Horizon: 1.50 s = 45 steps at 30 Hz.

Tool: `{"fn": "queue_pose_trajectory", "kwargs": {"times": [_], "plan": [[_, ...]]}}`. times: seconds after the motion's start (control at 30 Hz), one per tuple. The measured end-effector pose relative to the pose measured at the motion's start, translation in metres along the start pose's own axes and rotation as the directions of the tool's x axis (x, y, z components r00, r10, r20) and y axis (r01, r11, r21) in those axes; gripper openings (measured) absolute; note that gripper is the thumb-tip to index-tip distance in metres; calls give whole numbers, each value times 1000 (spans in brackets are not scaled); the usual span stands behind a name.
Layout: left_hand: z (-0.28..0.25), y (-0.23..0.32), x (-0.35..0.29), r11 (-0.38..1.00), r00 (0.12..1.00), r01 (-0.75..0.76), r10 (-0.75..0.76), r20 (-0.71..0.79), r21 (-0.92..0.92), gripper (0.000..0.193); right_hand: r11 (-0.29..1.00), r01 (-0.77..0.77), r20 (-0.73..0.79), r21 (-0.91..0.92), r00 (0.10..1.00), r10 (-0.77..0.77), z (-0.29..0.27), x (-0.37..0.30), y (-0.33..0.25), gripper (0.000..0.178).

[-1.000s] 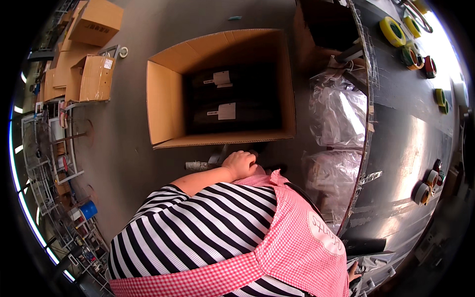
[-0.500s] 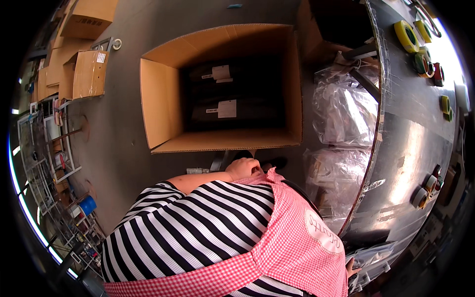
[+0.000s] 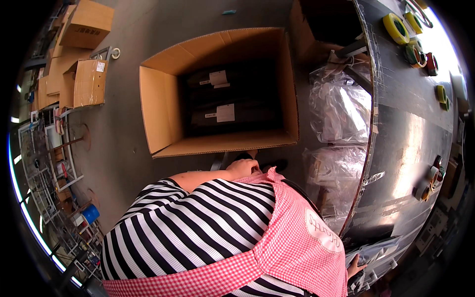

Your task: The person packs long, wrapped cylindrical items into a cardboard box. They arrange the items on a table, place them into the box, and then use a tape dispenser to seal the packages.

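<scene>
Fingers of the right hand (image 3: 354,269) are partly spread at the edge of a clear plastic bag (image 3: 378,251) on the tabletop (image 3: 388,198); grip cannot be confirmed. The left hand (image 3: 243,169) is curled before the gingham apron (image 3: 297,245), contents hidden. Step in hand: apparently handling the bag. Next move: likely requires a secure hold on slick film. Open cardboard carton (image 3: 161,106): contains dark packages (image 3: 252,115) with white labels.

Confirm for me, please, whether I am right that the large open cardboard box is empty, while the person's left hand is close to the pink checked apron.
One detail is wrong: the large open cardboard box is not empty. The head view shows dark packages with white labels inside. The left hand is indeed close to the pink checked apron.
</scene>
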<state>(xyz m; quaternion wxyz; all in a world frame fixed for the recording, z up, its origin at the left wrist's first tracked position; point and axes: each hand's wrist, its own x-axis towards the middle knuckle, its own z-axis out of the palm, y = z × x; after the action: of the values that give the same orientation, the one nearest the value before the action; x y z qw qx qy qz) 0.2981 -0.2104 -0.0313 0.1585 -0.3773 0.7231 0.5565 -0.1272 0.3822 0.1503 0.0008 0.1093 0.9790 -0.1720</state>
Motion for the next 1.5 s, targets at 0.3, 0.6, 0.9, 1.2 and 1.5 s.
{"fn": "queue_pose_trajectory", "kwargs": {"times": [0.3, 0.6, 0.9, 1.2, 1.5], "plan": [[1, -25, 6, 970, 984, -121, 145, 102, -209, 33, 998, 29, 23, 58, 999, -31, -1, -6, -1, 108], [-59, 104, 48, 876, 836, -474, 479, 270, -86, 26, 995, 100, -108, -18, 989, -101, 14, -55, -68, 110], [37, 316, 44, 670, 451, -712, 665, 595, -209, 31, 867, -113, -6, 486, 991, 132, -6, -64, -39, 138], [235, 418, 32, 815, 477, -561, 463, 748, -146, 62, 792, -129, 156, 597, 987, 43, -10, -69, -58, 119], [379, 490, -17, 586, 635, -746, 485, 601, 316, 129, 641, -464, -647, 611, 175, 743, -170, -55, 294, 97]]}}
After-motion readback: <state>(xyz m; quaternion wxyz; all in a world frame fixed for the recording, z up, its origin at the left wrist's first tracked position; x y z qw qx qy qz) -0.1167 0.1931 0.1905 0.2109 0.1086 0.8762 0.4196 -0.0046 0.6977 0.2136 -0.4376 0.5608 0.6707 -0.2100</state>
